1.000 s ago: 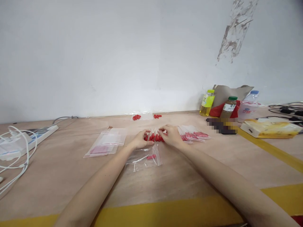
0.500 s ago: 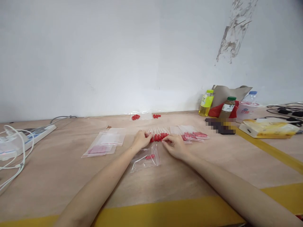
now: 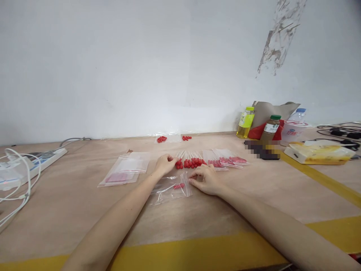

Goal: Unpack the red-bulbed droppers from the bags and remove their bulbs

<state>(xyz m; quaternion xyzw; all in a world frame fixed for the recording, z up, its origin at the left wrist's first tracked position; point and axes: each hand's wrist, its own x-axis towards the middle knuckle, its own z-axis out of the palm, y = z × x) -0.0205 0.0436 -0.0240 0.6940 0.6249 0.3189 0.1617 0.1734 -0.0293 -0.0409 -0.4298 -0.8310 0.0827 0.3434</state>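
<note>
A row of white sticks with red heads lies fanned on the table, heads toward me. At its left end is my left hand, its fingers closed together at the outermost red heads; the fingertips are partly hidden. Nearer to me lies a clear zip bag with a small red piece inside or under its film. My right hand is at the bag's right edge, thumb and forefinger pinched on it. Just right of the row lie filled zip bags with red contents.
Flat zip bags are stacked at left, beyond them a power strip with white cables. Small red piles lie by the wall. Bottles, a tub and a yellow packet stand at right.
My right hand has moved from the red heads toward me, to the clear bag's edge. My left hand has shifted slightly left, uncovering more red heads.
</note>
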